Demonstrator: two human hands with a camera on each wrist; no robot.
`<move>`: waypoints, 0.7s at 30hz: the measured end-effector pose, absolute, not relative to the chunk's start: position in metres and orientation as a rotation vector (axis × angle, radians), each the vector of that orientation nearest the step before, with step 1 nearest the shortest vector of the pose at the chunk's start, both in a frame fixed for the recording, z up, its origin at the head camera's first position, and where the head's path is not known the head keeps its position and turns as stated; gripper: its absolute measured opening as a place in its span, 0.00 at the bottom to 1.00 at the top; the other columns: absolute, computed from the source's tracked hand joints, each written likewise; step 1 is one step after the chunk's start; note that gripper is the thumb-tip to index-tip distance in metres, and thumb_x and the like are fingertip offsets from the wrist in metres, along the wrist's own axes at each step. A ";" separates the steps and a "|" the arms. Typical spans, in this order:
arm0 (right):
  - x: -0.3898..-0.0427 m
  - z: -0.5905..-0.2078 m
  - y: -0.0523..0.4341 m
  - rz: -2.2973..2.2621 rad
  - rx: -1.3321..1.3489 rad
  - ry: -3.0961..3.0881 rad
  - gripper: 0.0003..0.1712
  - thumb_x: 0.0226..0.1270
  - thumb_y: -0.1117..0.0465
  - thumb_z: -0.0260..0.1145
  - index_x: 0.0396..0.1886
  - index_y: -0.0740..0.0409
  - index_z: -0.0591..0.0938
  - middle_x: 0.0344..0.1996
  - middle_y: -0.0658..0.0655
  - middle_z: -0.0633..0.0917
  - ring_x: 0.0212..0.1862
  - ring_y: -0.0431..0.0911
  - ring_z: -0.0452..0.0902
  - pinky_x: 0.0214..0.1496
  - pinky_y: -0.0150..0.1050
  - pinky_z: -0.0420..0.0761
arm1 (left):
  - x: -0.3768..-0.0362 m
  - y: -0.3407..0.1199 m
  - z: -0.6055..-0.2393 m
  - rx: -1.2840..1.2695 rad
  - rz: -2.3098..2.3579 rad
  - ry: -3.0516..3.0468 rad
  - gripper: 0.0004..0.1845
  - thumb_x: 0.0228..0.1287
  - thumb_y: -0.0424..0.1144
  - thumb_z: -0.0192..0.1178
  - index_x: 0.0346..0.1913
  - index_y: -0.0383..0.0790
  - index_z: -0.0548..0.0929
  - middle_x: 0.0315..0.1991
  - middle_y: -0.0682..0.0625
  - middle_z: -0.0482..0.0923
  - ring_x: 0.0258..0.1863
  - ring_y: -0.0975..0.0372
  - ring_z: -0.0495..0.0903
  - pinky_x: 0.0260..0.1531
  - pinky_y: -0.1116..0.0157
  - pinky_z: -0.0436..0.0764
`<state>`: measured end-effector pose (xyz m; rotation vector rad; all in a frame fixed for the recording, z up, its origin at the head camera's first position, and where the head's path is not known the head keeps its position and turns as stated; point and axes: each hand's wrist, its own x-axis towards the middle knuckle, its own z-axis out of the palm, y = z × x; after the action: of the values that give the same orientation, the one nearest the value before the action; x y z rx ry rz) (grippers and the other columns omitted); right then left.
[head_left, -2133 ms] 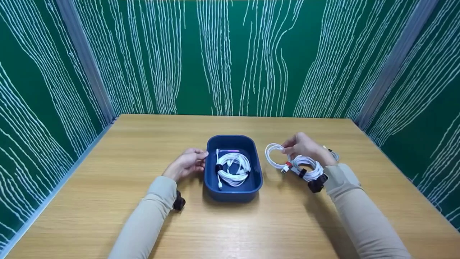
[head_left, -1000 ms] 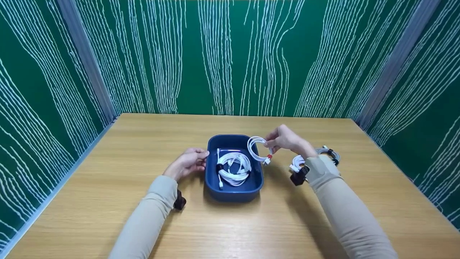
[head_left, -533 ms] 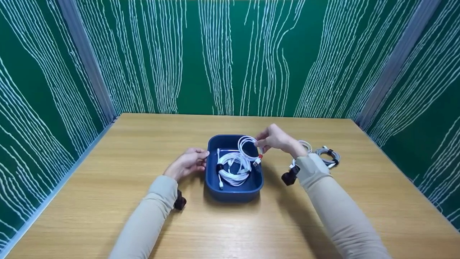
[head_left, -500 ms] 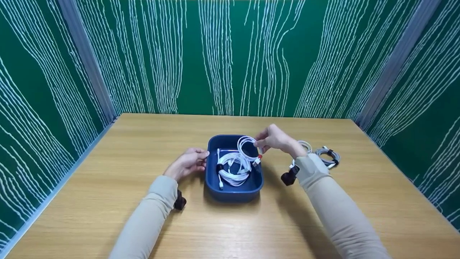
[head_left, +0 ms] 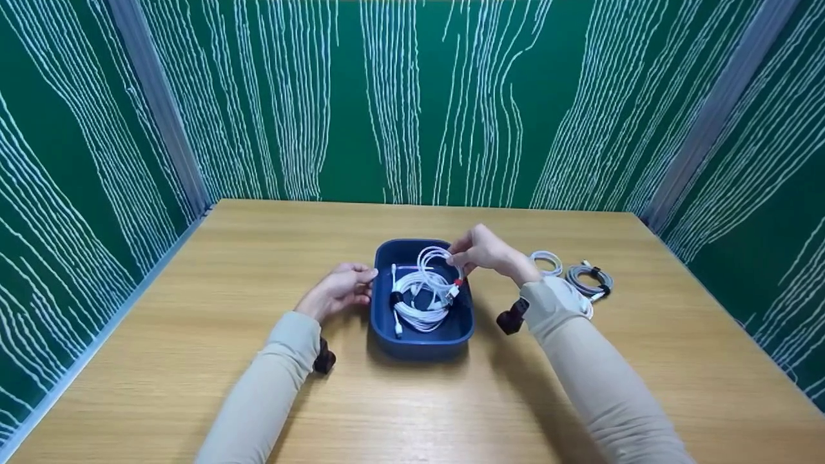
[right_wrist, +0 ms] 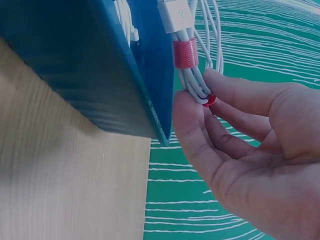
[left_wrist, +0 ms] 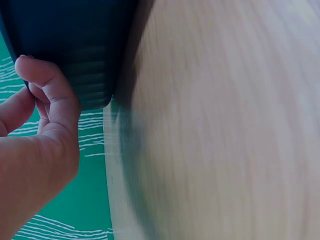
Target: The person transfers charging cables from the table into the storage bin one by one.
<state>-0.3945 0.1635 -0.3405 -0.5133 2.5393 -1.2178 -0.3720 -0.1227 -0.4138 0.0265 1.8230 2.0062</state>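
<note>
My right hand (head_left: 483, 251) pinches a coiled white USB cable (head_left: 425, 258) over the blue plastic bin (head_left: 422, 351). In the right wrist view, a red strap (right_wrist: 185, 53) binds the cable just below its white USB plug (right_wrist: 176, 15), and thumb and finger grip the bundle beside the bin's wall. Partly under the held loops, a larger white cable coil (head_left: 412, 316) with a black tie lies inside the bin. My left hand (head_left: 338, 290) holds the bin's left rim; in the left wrist view its thumb (left_wrist: 37, 70) lies against the dark wall.
Right of the bin, a grey coiled cable (head_left: 590, 280) with black ties and a white cable loop (head_left: 546, 261) lie on the wooden table (head_left: 412, 412); the right sleeve (head_left: 573, 328) partly covers the white cables there. Green panels (head_left: 438, 129) with white lines stand around the table.
My right hand has carried the red-strapped cable leftward from beside the other cables to over the bin, uncovering the grey coil. The left hand has stayed at the bin's rim.
</note>
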 end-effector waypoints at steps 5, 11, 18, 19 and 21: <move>-0.394 -0.343 0.157 -1.214 -0.514 2.536 0.12 0.62 0.69 0.66 0.44 0.71 0.83 0.35 0.64 0.87 0.25 0.41 0.81 0.34 0.37 0.85 | -0.372 -0.123 -0.413 0.024 2.009 1.816 0.07 0.73 0.33 0.50 0.33 0.41 0.71 0.23 0.52 0.73 0.21 0.64 0.74 0.23 0.70 0.75; -0.394 -0.345 0.151 -1.177 -0.492 2.548 0.12 0.63 0.68 0.66 0.46 0.69 0.84 0.43 0.70 0.85 0.28 0.42 0.81 0.34 0.35 0.85 | -0.372 -0.123 -0.414 0.030 2.007 1.817 0.07 0.73 0.33 0.50 0.34 0.41 0.71 0.23 0.52 0.72 0.21 0.64 0.73 0.23 0.70 0.75; -0.392 -0.349 0.145 -1.180 -0.510 2.550 0.12 0.62 0.69 0.66 0.45 0.71 0.83 0.39 0.68 0.86 0.29 0.44 0.82 0.33 0.35 0.85 | -0.372 -0.123 -0.416 0.052 2.010 1.820 0.05 0.73 0.33 0.49 0.36 0.39 0.71 0.22 0.53 0.72 0.20 0.65 0.73 0.21 0.71 0.74; -0.392 -0.350 0.144 -1.179 -0.511 2.548 0.13 0.62 0.70 0.66 0.45 0.72 0.83 0.40 0.69 0.86 0.30 0.46 0.83 0.34 0.35 0.86 | -0.373 -0.123 -0.416 0.055 2.007 1.822 0.04 0.73 0.33 0.48 0.37 0.39 0.70 0.22 0.53 0.72 0.20 0.65 0.73 0.21 0.72 0.74; -0.392 -0.350 0.143 -1.171 -0.515 2.548 0.14 0.62 0.70 0.66 0.46 0.72 0.83 0.43 0.71 0.85 0.33 0.48 0.84 0.35 0.36 0.86 | -0.373 -0.123 -0.415 0.049 2.007 1.823 0.03 0.73 0.33 0.48 0.38 0.39 0.70 0.22 0.53 0.72 0.20 0.65 0.72 0.21 0.72 0.74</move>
<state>-0.3919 0.1428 -0.3499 -0.5148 2.5479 -1.1709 -0.3730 -0.1232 -0.4146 0.0493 1.8229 2.0065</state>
